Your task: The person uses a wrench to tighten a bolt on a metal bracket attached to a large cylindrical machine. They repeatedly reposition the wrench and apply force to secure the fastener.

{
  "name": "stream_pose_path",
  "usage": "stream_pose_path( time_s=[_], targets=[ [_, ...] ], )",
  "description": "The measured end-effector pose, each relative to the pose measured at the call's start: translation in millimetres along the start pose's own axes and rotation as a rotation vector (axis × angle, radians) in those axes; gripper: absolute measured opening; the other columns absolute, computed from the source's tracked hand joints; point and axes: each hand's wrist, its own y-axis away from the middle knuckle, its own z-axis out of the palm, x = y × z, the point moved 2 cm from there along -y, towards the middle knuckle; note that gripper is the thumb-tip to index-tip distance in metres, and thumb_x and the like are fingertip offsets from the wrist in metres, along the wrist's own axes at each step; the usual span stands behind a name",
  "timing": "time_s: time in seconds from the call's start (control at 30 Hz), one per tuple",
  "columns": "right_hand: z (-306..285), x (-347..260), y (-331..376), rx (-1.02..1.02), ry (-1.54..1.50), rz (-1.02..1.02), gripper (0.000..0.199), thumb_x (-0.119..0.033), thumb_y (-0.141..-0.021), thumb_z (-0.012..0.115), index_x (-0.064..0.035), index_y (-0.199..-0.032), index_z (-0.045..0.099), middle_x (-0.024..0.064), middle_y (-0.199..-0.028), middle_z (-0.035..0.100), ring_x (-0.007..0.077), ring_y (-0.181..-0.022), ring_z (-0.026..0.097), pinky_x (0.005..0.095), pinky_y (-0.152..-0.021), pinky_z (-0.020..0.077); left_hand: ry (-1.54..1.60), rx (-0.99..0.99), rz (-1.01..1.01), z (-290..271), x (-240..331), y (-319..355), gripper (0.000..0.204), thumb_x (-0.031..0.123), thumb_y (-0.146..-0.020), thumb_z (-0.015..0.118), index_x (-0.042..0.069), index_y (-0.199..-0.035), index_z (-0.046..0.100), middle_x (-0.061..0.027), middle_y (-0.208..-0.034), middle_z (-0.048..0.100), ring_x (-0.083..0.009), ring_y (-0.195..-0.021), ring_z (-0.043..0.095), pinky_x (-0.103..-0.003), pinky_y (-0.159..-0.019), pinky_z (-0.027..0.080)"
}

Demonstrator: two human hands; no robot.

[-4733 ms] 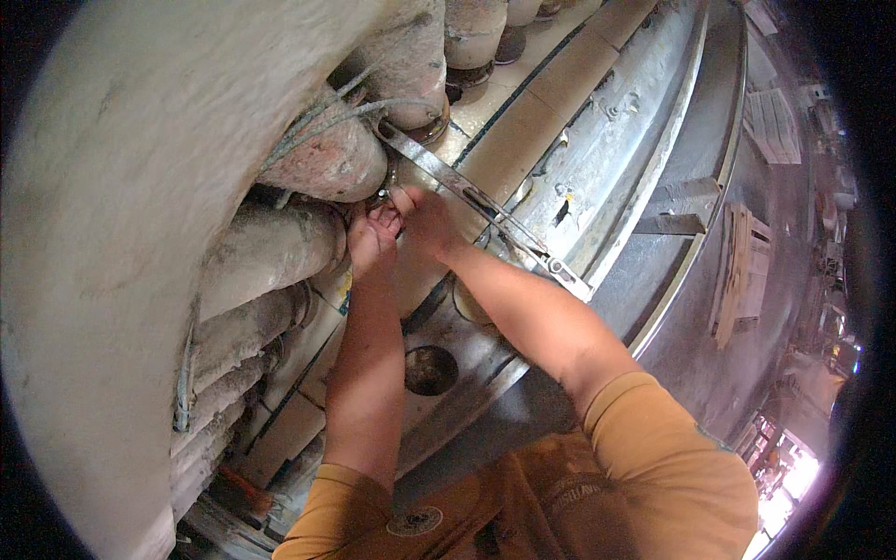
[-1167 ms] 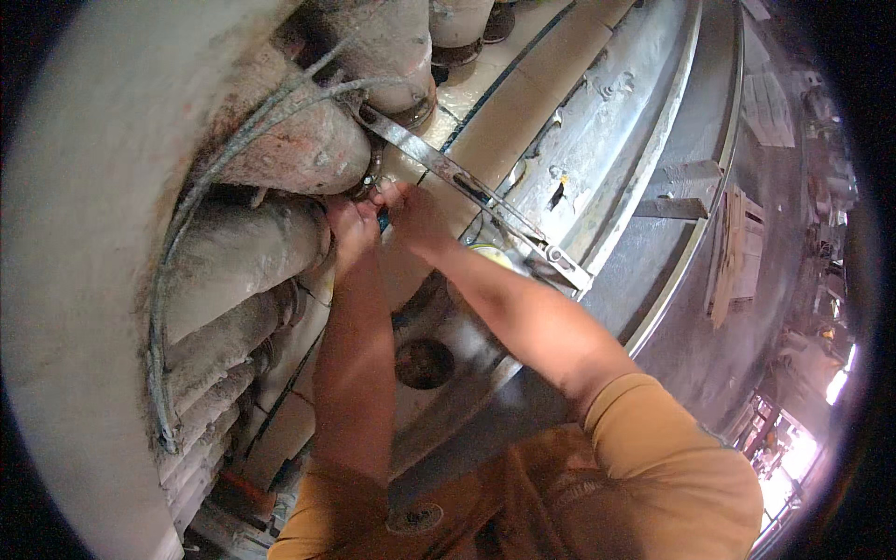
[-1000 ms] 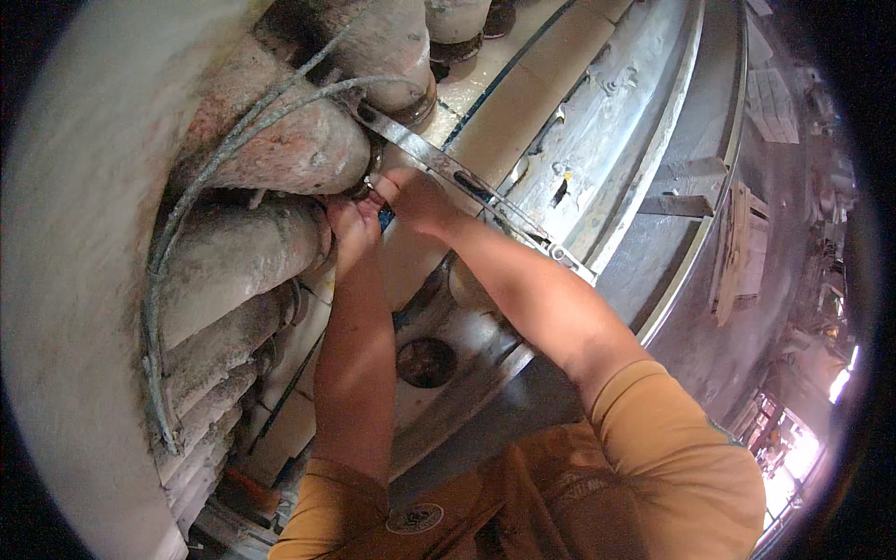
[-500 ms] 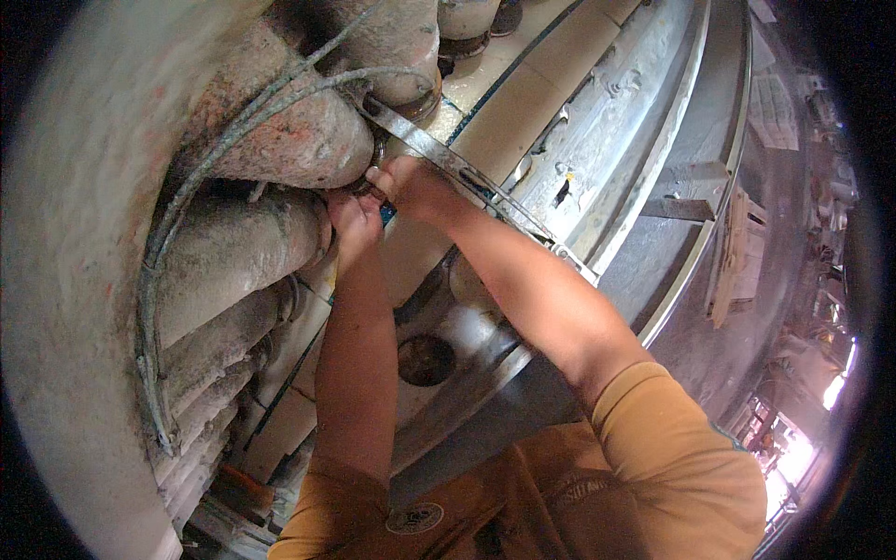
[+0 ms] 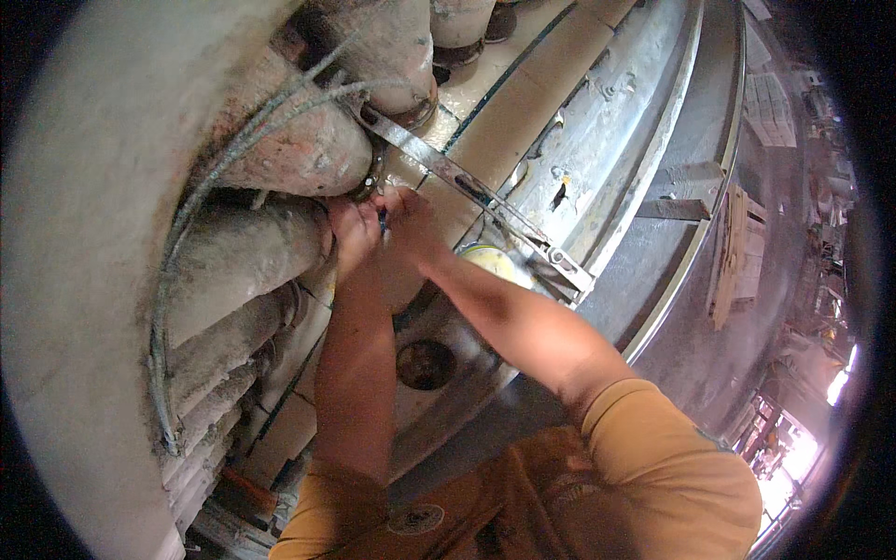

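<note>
My left hand is curled closed at the lower end of a dusty grey, rounded cylinder. Just beside it, my right hand is also closed, its fingertips close to the left ones. A small dark blue bit shows between the two hands, too small to name. What the fingers hold is hidden. Above them is the dark ring-like end of a pinkish, crusted cylinder. A flat slotted metal bar slants past my right hand, apart from it.
Two worn cables loop over the cylinders at left. Pale tiles run along a ledge beside a scuffed metal trough. A round dark hole opens below my forearms. A yellowish round thing peeks out by my right forearm. A wooden pallet lies at right.
My right hand has come down, nearer to me, away from the dark ring. My left hand stays nearly in place. The yellowish round thing has come into sight beside my right forearm.
</note>
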Motion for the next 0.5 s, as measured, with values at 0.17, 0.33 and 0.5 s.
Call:
stream_pose_path(
  time_s=[0.17, 0.33, 0.5],
  targets=[
    [-19.8, 25.0, -28.4, -0.419, 0.165, -0.022, 0.021, -0.019, -0.081, 0.05, 0.0004, -0.089, 0.054, 0.0181, -0.078, 0.057, 0.0356, -0.074, 0.056, 0.0443, -0.066, 0.044, 0.516, 0.103, -0.226, 60.6, 27.8, 9.5, 0.037, 0.04, -0.09, 0.044, 0.01, -0.111, 0.048, -0.0065, -0.1, 0.057, -0.0213, -0.08, 0.057, -0.032, -0.062, 0.049],
    [-27.6, 14.0, -59.2, -0.598, -0.144, 0.123, 0.032, -0.026, -0.088, 0.046, 0.0015, -0.083, 0.061, 0.0163, -0.075, 0.063, 0.0258, -0.072, 0.059, 0.0362, -0.07, 0.0452, 0.418, 0.2, -0.221, 66.0, 43.1, 14.5, 0.043, 0.044, -0.087, 0.046, 0.01, -0.114, 0.047, -0.0081, -0.106, 0.056, -0.0246, -0.085, 0.057, -0.034, -0.065, 0.05],
    [-0.1, 48.3, -53.7, -0.569, -0.302, 0.085, 0.037, -0.031, -0.089, 0.045, 0.0021, -0.085, 0.061, 0.0136, -0.074, 0.063, 0.0215, -0.069, 0.058, 0.0356, -0.071, 0.0449, 0.424, 0.119, -0.227, 64.6, 34.9, 11.2, 0.042, 0.042, -0.086, 0.048, 0.01, -0.113, 0.048, -0.0101, -0.107, 0.055, -0.0257, -0.086, 0.057, -0.035, -0.064, 0.051]
  ],
)
